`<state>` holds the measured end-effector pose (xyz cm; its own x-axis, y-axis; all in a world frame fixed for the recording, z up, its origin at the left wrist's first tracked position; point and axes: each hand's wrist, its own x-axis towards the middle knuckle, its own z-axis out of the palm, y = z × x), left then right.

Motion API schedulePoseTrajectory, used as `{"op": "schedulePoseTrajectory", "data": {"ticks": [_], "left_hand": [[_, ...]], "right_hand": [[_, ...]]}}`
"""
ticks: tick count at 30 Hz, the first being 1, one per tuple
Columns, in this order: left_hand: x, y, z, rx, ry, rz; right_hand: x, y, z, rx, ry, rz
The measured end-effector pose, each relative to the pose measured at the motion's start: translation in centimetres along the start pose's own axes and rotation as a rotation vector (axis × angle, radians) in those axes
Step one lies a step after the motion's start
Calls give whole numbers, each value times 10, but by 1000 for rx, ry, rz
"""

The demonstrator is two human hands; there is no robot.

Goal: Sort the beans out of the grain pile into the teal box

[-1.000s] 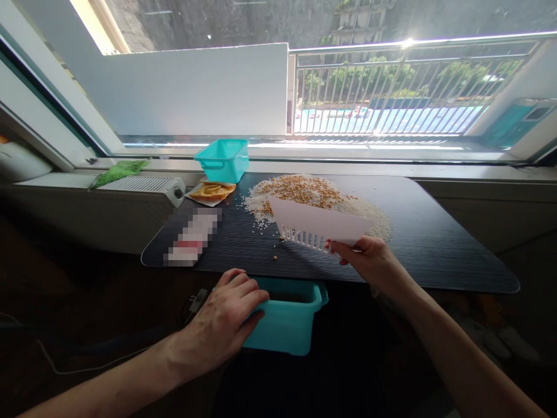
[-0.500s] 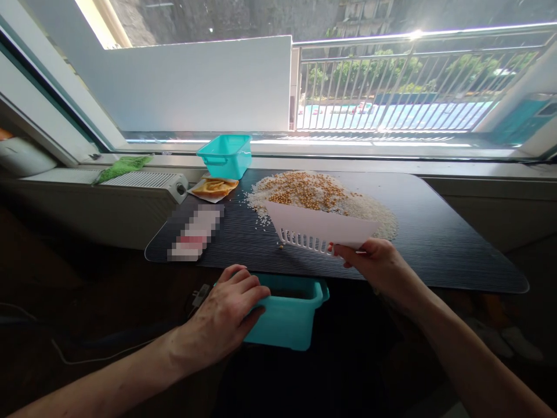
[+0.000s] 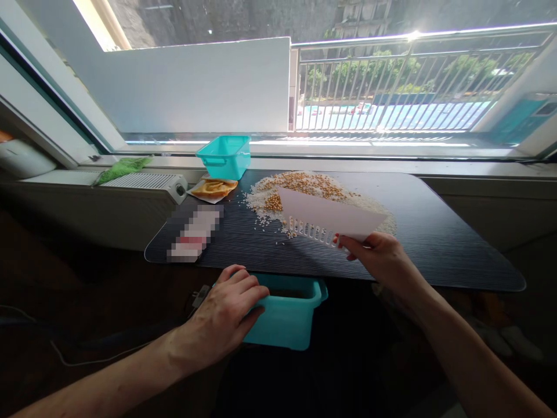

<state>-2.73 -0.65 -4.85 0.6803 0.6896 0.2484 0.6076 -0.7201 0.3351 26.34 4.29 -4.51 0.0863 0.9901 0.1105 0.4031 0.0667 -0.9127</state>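
My right hand (image 3: 378, 258) is closed on the near corner of a white slotted plastic basket (image 3: 328, 220), held tilted with its far edge against a heap of white rice mixed with yellow-brown beans (image 3: 304, 188) on a dark mat (image 3: 435, 232). My left hand (image 3: 228, 316) grips the left rim of a teal plastic tub (image 3: 289, 316) held just below the mat's near edge. A few loose grains lie on the mat under the basket.
A second teal tub (image 3: 224, 155) stands at the back left by the window sill. Beside it lie an orange-and-white packet (image 3: 213, 188) and a blurred flat item (image 3: 194, 235). A white radiator (image 3: 143, 181) with a green cloth (image 3: 122, 168) is further left.
My right hand has pushed the white basket slightly forward and to the right into the heap. The left hand and the teal tub have stayed in place.
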Motion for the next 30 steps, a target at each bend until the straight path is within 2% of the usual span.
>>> {"op": "schedulePoseTrajectory", "data": {"ticks": [4,15,21,27,30], "left_hand": [[0,1,-1,11,7,1],[0,-1,0,23,-1,4],[0,0,0,14,15,2],[-1,0,1,33,21,-1],[-1,-1,2,26,21,11]], "right_hand": [[6,2,3,-55,-8,-11],[3,-2,9,-11,-70,-21],[-6,-7,8,19,-115,12],[-17,3,2,-33,-75,4],[-28,6,-3,1,-143,28]]}}
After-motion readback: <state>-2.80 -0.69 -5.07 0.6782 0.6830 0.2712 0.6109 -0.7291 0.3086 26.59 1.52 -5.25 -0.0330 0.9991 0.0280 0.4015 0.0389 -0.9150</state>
